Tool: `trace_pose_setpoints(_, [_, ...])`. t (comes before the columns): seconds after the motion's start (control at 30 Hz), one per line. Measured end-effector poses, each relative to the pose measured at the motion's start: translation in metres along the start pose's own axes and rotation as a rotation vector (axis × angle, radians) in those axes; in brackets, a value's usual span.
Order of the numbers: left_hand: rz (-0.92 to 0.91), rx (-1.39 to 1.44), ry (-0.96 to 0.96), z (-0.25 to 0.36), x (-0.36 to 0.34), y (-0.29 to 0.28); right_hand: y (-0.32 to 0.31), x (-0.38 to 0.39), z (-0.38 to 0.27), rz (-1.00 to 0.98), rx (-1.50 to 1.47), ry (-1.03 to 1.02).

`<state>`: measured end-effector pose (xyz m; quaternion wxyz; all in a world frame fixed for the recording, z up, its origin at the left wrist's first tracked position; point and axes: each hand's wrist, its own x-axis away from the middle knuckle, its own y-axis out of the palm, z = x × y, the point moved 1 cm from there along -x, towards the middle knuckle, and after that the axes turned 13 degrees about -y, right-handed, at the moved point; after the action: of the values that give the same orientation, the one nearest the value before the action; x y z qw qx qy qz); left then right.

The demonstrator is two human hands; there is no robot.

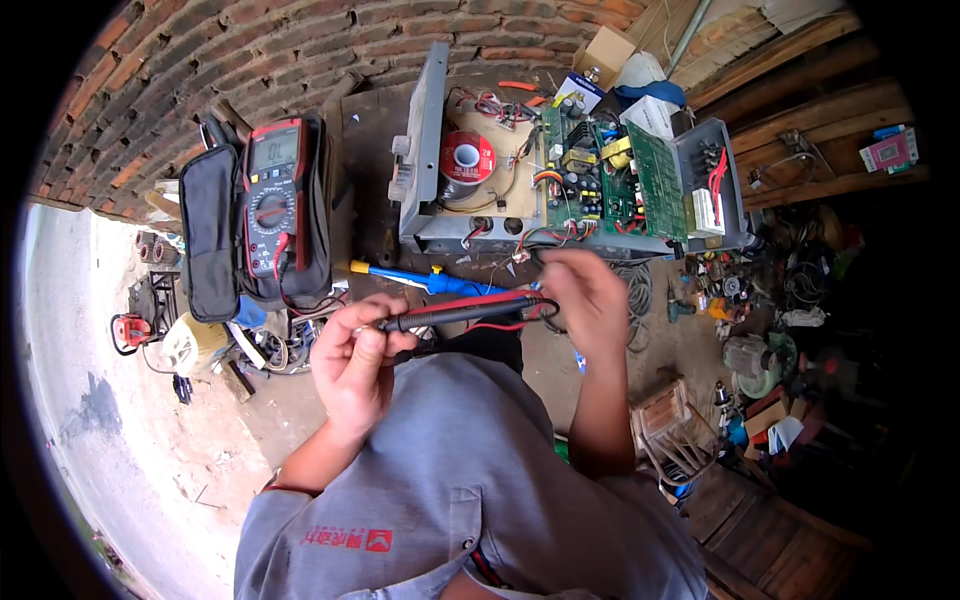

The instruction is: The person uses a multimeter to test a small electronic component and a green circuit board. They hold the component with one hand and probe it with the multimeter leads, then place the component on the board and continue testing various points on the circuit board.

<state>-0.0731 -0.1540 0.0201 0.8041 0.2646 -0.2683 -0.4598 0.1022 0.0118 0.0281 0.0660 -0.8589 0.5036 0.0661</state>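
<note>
My left hand [355,360] is closed around one end of a black test probe [455,314], held level in front of my chest. A red test probe [475,300] lies along it. At the other end, thin red and black leads [548,310] loop around close to my right hand [592,305]. The right fingers are bent together on the leads, their tips slightly blurred. Just beyond the probes lies a blue tool with a yellow tip [435,281], perhaps a desoldering pump. A red-and-grey multimeter [272,205] sits in its unzipped black case [208,235] at the left, with leads plugged in.
An opened metal device case [440,130] with green circuit boards [650,180] stands on the workbench. Inside it rests a solder spool [467,160]. A brick wall [300,60] rises behind. Tools and cables clutter the floor at right, near a wooden stool [675,430].
</note>
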Motion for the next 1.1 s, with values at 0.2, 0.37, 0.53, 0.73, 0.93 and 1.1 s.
trace_pose_setpoints(0.2, [-0.134, -0.362, 0.253, -0.006, 0.001, 0.008, 0.039, 0.067, -0.016, -0.45, -0.678, 0.253])
trace_pose_setpoints(0.37, [-0.322, -0.8, 0.377, 0.002, -0.003, 0.015, 0.062, 0.063, -0.001, -0.219, -0.913, 0.298])
trace_pose_setpoints(0.53, [-0.299, -0.802, 0.329, 0.001, 0.0, 0.015, 0.071, 0.054, -0.009, 0.024, -0.832, 0.414])
trace_pose_setpoints(0.73, [-0.275, -0.635, 0.218, -0.003, 0.005, -0.003, 0.062, 0.041, -0.011, -0.07, -0.78, 0.254])
trace_pose_setpoints(0.93, [0.001, -0.053, -0.242, 0.0, -0.004, 0.01, 0.054, 0.027, -0.026, -0.294, -0.303, 0.06])
trace_pose_setpoints(1.1, [0.082, 0.026, -0.347, -0.009, -0.013, 0.018, 0.071, 0.026, -0.033, -0.33, -0.202, 0.008])
